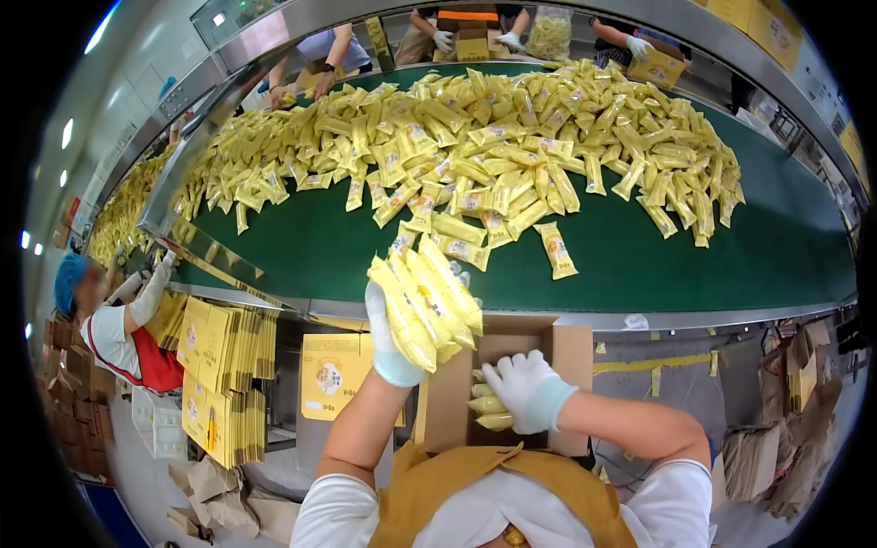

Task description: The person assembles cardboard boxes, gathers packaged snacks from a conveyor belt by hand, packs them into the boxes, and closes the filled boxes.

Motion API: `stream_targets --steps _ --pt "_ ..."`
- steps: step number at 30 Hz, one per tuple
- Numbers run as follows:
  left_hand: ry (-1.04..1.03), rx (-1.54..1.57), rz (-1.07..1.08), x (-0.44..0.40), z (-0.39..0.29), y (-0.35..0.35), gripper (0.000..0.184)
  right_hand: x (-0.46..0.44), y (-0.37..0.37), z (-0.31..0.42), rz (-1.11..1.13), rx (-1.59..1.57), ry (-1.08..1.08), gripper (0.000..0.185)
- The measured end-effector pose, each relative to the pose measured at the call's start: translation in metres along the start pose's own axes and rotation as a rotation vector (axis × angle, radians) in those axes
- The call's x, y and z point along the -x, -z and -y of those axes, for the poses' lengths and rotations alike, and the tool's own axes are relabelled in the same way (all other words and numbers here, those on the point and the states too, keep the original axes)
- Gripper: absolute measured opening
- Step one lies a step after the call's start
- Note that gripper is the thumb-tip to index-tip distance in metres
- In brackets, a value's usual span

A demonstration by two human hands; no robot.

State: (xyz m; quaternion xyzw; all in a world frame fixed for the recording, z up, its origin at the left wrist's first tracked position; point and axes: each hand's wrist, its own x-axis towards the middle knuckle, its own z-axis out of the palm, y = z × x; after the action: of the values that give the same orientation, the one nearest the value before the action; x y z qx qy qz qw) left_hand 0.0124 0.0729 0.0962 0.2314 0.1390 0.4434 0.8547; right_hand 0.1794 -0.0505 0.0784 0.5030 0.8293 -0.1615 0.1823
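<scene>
My left hand [382, 333], in a white glove, is closed round a bunch of several yellow snack packets [422, 301] and holds them up at the belt's near edge. Below and to the right, an open cardboard box [571, 374] sits in front of my body. Inside it, my right hand [523, 388], also gloved, has its fingers bent over several yellow packets [491, 404] lying side by side. The palm hides part of these packets and my right thumb. A large pile of the same packets [493, 137] covers the far part of the green conveyor belt [356, 265].
Folded yellow cartons [219, 374] stand stacked at the left, near a co-worker in a blue cap [137, 320]. A flat yellow carton [331, 374] lies beside my box. Across the belt, other people's gloved hands [444, 40] handle boxes. Brown cardboard [754, 457] lies at the right.
</scene>
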Motion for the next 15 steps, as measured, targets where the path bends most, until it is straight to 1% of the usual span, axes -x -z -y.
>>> stream_targets --steps 3,4,7,8,9,10,11,12,13,14,15 --pt "0.029 -0.015 0.013 -0.002 0.006 -0.013 0.095 -0.016 -0.012 -0.005 0.044 -0.165 0.027 0.092" --pt "0.054 -0.034 0.024 -0.002 0.007 -0.013 0.093 -0.021 -0.022 -0.003 0.057 -0.161 0.011 0.099" --pt "0.092 -0.182 -0.007 0.004 0.019 -0.019 0.091 -0.027 -0.059 0.008 0.054 -0.116 -0.066 0.107" --pt "0.015 -0.287 0.079 0.004 0.032 -0.02 0.093 -0.029 -0.062 0.015 0.127 -0.062 -0.08 0.11" --pt "0.242 -0.443 0.022 -0.004 0.03 -0.014 0.092 -0.033 -0.067 0.022 0.206 0.014 -0.082 0.107" --pt "-0.128 -0.889 0.444 -0.006 0.031 -0.009 0.084 -0.051 -0.116 0.025 0.159 0.033 -0.067 0.105" --pt "-0.288 -1.206 0.685 -0.006 0.034 -0.009 0.078 -0.059 -0.137 0.024 0.138 0.009 -0.036 0.102" --pt "-0.528 -1.455 0.904 -0.006 0.037 -0.009 0.073 -0.063 -0.141 0.024 0.118 -0.014 -0.005 0.1" --pt "-0.531 -1.609 0.926 -0.004 0.046 -0.013 0.071 -0.06 -0.147 0.021 0.127 -0.077 0.043 0.097" --pt "-0.633 -1.733 0.994 -0.003 0.054 -0.006 0.07 -0.051 -0.132 0.017 0.136 -0.138 0.09 0.094" --pt "-0.637 -1.794 0.936 -0.001 0.061 0.001 0.07 -0.042 -0.116 0.014 0.145 -0.197 0.139 0.091"
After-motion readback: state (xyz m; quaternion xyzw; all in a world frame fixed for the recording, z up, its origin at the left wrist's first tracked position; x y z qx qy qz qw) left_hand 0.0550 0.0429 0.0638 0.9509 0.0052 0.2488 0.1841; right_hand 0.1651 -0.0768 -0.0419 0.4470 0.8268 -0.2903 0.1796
